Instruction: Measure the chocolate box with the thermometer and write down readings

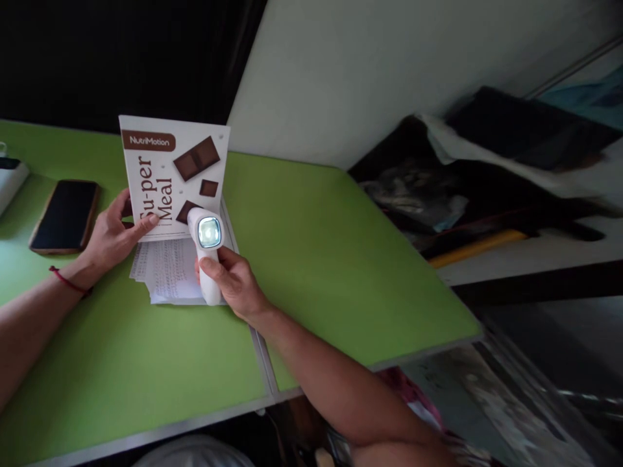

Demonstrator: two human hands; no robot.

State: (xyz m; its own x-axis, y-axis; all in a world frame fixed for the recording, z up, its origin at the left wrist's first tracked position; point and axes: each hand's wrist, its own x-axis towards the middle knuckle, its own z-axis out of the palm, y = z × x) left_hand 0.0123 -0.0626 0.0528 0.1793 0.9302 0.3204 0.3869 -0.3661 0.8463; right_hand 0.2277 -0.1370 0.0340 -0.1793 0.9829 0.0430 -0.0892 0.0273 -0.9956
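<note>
My left hand (117, 228) is closed on the lower left corner of a white NutriMotion Su-per Meal carton (199, 188), its thumb pressed on the front. Brown chocolate pieces are printed on the carton, which is tilted up with its front towards me. In my right hand (238, 285) is a white handheld device (209, 285) with a grip and a glowing square window facing me; its exact kind is unclear. The device covers the carton's lower right corner. Under both lie printed paper sheets (170, 285) on the green table (311, 259).
A dark phone (65, 217) lies left of my left hand, with a white object (10, 181) beyond it at the edge. Behind the table stand a dark panel (107, 58) and a pale wall (331, 78). Cluttered shelves (487, 155) are at the right.
</note>
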